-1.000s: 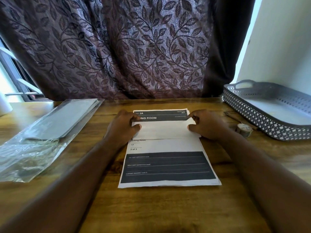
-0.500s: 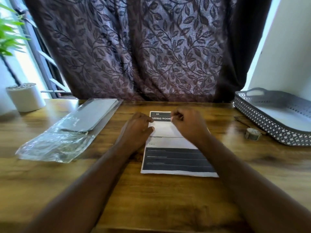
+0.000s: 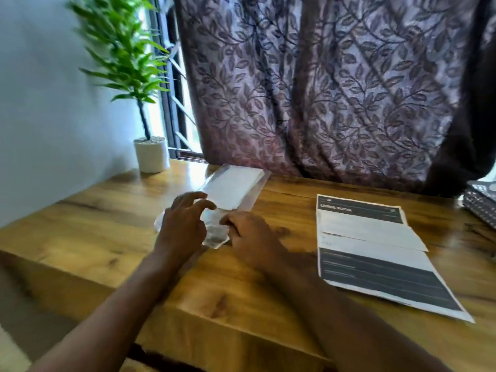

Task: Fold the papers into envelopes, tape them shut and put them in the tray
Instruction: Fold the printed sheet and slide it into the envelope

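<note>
head view: plastic sleeve [image 3: 233,189] end pinched by right hand [image 3: 251,236], left hand [image 3: 183,224] held released above it, presumably for contents extraction.

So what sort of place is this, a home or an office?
Most likely a home: a wooden table by a window, a leaf-patterned curtain and a potted plant.

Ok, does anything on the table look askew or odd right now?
The printed paper lies skewed to the table edge, its folded-down top flap slanting, not square. The clear plastic sleeve is crumpled at its near end, where the left hand and right hand reach; blur hides their grip.
</note>
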A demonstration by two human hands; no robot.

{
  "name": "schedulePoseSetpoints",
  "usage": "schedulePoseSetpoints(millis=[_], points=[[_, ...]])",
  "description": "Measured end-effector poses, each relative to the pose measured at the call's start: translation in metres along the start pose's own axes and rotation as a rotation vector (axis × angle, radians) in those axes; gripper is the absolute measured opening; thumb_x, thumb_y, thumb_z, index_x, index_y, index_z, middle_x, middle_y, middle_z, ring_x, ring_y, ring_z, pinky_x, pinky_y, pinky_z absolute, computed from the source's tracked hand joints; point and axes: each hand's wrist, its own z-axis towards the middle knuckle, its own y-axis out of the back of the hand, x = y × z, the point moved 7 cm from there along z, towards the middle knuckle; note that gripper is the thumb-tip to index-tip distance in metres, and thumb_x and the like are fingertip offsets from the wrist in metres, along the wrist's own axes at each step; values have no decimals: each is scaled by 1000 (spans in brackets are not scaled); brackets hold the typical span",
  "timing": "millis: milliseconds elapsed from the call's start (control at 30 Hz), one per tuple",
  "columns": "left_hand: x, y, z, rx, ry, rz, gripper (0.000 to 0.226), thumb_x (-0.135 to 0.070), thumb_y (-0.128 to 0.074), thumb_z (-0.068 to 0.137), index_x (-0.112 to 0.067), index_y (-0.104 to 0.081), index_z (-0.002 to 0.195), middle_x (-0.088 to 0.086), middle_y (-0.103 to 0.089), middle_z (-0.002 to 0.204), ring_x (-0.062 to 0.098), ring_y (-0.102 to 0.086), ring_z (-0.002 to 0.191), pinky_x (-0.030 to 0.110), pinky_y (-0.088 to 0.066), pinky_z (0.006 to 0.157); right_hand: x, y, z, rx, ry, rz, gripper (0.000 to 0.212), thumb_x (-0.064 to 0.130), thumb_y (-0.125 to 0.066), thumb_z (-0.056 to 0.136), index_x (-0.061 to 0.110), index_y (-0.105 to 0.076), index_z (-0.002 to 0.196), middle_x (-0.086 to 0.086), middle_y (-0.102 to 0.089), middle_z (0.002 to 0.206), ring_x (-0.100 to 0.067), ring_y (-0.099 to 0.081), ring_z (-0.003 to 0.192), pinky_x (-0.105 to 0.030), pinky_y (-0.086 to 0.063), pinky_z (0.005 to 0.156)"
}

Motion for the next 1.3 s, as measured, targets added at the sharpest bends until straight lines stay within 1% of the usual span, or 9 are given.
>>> schedulePoseSetpoints(millis=[200, 333, 533, 800, 900, 1000, 1133, 1233, 1300], points=[[66, -1, -16, 155, 392, 36, 76, -50, -66, 81, -21, -38, 145, 12, -41, 149, 31, -26, 144, 49, -34, 110, 44, -45, 25, 102, 55, -112, 27, 10, -60, 87, 16, -70, 111, -7, -67, 116, -24, -62, 110, -34, -50, 93], [73, 3, -16, 105, 471, -92, 65, -39, -64, 81, -24, -44, 141, 10, -51, 141, 30, -39, 135, 42, -36, 106, 66, -56, 32, 62, 76, -209, 12, 16, -58, 85, 15, -67, 94, -8, -68, 96, -27, -64, 92, -35, -49, 75], [73, 7, -18, 86, 480, -158, 64, -36, -67, 80, -25, -45, 139, 8, -53, 138, 30, -46, 129, 42, -39, 102, 66, -62, 41, 86, -76, -249, 12, 13, -53, 88, 12, -64, 92, -13, -68, 100, -31, -64, 96, -38, -51, 80], [77, 5, -17, 59, 469, -158, 67, -36, -67, 79, -27, -42, 140, 8, -53, 138, 30, -49, 125, 41, -41, 102, 46, -83, 74, 217, -296, -369, 34, 11, -53, 94, 4, -60, 126, -19, -60, 133, -34, -58, 122, -38, -49, 99], [80, 3, -16, 39, 467, -142, 63, -39, -63, 83, -28, -41, 141, 4, -51, 142, 29, -49, 127, 40, -40, 103, 38, -88, 95, 193, -351, -444, 58, 12, -50, 94, 5, -37, 150, -20, -25, 161, -38, -27, 147, -49, -27, 119], [83, 1, -15, 26, 468, -135, 69, -36, -65, 80, -28, -37, 143, 3, -48, 144, 28, -48, 129, 41, -38, 104, 33, -92, 108, 223, -366, -497, 66, 11, -46, 96, 8, -22, 157, -14, 4, 168, -36, 0, 154, -53, -5, 122], [84, -2, -13, 25, 451, -118, 82, -45, -69, 78, -29, -30, 148, 0, -44, 149, 26, -46, 132, 41, -38, 107, 23, -94, 128, 251, -358, -557, 63, 17, -50, 95, 16, -32, 155, -13, -12, 165, -37, -10, 151, -53, -13, 122], [84, -3, -12, 11, 437, -115, 89, -48, -72, 74, -28, -29, 150, -4, -44, 150, 23, -44, 134, 43, -36, 110, 9, -91, 137, 357, -364, -560, 62, 30, -56, 95, 32, -35, 153, -7, -23, 163, -31, -21, 148, -45, -26, 119], [87, -3, -13, 9, 442, -106, 89, -49, -72, 73, -29, -30, 149, -5, -45, 150, 23, -44, 134, 43, -35, 110, 14, -89, 141, 416, -274, -591, 58, 26, -58, 97, 31, -40, 151, -6, -32, 161, -26, -27, 149, -37, -30, 118]])
